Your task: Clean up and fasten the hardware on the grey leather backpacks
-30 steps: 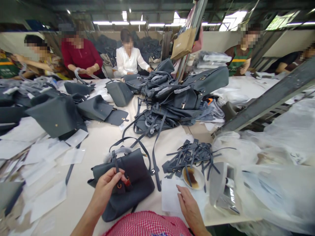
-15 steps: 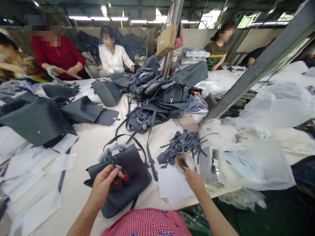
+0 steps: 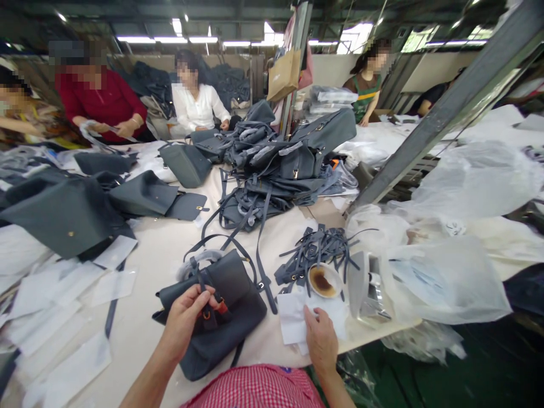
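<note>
A dark blue-grey leather handbag (image 3: 236,283) lies tilted on the table in front of me, its flap uppermost. My left hand (image 3: 191,311) pinches a narrow strap (image 3: 205,309) at the front of the bag, near an orange-red patch and a small ring. My right hand (image 3: 322,337) is over white paper sheets (image 3: 291,317), its fingers drawn together. Something small and greyish shows at the fingertips, too little of it to name. Just beyond that hand sits a small white bowl (image 3: 339,281) with brown liquid in it.
Loose dark straps (image 3: 317,246) lie heaped behind the bowl. A pile of similar bags (image 3: 272,153) stands farther back, with more bags (image 3: 55,209) at the left. A slanting metal post (image 3: 429,122) and plastic bags (image 3: 450,277) take up the right. Several people sit or stand across the table.
My right hand has moved from the bowl's edge toward me, down onto the white paper. My left hand keeps its pinch on the strap; the view has shifted slightly.
</note>
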